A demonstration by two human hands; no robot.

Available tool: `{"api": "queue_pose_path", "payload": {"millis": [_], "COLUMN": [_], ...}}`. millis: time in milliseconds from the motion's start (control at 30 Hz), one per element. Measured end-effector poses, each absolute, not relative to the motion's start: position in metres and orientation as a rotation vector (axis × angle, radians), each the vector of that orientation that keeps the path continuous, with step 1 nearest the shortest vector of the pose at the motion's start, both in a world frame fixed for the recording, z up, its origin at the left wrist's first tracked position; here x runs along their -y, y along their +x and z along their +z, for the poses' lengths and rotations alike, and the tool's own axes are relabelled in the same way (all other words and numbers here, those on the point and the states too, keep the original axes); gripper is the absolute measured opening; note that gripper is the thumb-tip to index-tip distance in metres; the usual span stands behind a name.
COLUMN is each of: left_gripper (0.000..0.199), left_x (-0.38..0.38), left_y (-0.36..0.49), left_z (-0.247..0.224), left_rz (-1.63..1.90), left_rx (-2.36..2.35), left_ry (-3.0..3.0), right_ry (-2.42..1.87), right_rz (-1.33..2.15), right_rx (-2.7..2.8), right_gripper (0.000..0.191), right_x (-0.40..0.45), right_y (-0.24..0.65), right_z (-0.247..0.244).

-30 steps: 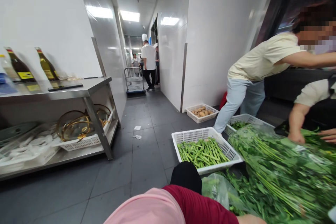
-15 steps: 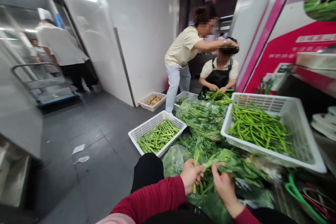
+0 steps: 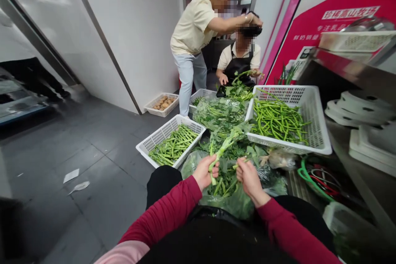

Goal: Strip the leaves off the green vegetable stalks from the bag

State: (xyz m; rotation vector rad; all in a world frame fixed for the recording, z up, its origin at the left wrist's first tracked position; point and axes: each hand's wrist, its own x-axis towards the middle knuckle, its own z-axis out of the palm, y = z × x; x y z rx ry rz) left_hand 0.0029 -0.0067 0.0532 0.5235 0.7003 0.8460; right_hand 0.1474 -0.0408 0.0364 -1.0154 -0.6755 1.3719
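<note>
My left hand (image 3: 206,172) is closed around a thick pale-green leafy stalk (image 3: 227,144), which points up and away to the right. My right hand (image 3: 249,177), a little apart from it, has its fingers pinched on a thin piece of green stem. Below and between both hands lies an open plastic bag (image 3: 227,202) with leaves and cut stems. Beyond the hands is a heap of leafy greens (image 3: 221,111). A white basket of short green stalks (image 3: 140,147) stands to the left, and one with long thin green stems (image 3: 324,132) to the right.
Two people are ahead: one in a cream shirt (image 3: 193,20) leans over a seated one in a black apron (image 3: 238,66). A basket of brown tubers (image 3: 154,111) is by the wall. Green and red cords (image 3: 315,183) and a metal shelf (image 3: 355,173) are at the right.
The view has turned right. My hands have moved apart, and the stalk in my left hand now stands more upright. The seated person's hands are farther apart.
</note>
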Motion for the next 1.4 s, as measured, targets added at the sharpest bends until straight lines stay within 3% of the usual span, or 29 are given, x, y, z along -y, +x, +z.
{"api": "queue_pose_path", "payload": {"millis": [233, 400, 567, 733, 900, 1067, 1267, 1400], "left_gripper": [0.032, 0.036, 0.034, 0.027, 0.024, 0.033, 0.033, 0.036], "left_x": [0.026, 0.03, 0.034, 0.039, 0.041, 0.042, 0.042, 0.042], "left_y": [0.005, 0.008, 0.006, 0.004, 0.005, 0.002, -0.005, -0.006], "left_z": [0.051, 0.05, 0.056, 0.057, 0.057, 0.052, 0.046, 0.042], "left_rz": [0.797, 0.953, 0.867, 0.746, 0.624, 0.477, 0.447, 0.406], "left_rx": [-0.642, -0.829, -0.697, -0.527, -0.547, -0.461, -0.399, -0.388], "left_ry": [0.67, 0.933, 0.779, 0.606, 0.444, 0.34, 0.379, 0.419], "right_ry": [-0.857, -0.867, -0.667, -0.691, -0.621, -0.554, -0.58, -0.511], "right_rz": [1.405, 1.288, 1.6, 1.923, 1.677, 1.683, 1.611, 1.747], "right_rx": [0.566, 0.492, 0.326, 0.335, 0.374, 0.486, 0.506, 0.562], "right_gripper": [0.025, 0.037, 0.022, 0.033, 0.014, 0.031, 0.038, 0.019], "right_x": [0.027, 0.031, 0.031, 0.035, 0.032, 0.027, 0.033, 0.032], "right_y": [0.149, 0.145, 0.15, 0.142, 0.152, 0.171, 0.171, 0.177], "right_z": [0.063, 0.074, 0.079, 0.067, 0.069, 0.076, 0.067, 0.06]}}
